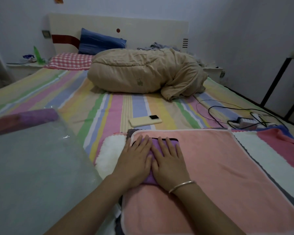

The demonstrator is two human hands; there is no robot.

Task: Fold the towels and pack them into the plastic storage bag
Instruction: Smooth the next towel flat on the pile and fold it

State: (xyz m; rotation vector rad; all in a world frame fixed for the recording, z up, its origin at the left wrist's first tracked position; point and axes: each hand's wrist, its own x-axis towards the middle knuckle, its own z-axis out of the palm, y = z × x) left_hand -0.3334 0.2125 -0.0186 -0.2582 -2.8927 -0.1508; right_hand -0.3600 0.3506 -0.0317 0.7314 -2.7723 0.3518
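A small folded purple towel (155,147) lies on a spread pink towel (210,160) at the near edge of the bed. My left hand (134,160) and my right hand (168,161) rest flat on the purple towel, side by side, fingers stretched out and pressing down. More towels lie under the pink one: a fluffy white one (109,150) at its left and a white and pink one (270,153) at its right. The clear plastic storage bag (32,167) lies at the near left, with a purple towel (36,117) showing inside its far end.
A phone (145,120) lies on the striped sheet (95,106) just beyond the towels. Cables and a power strip (246,121) sit at the right. A bundled tan quilt (143,73), pillows and a headboard fill the far end.
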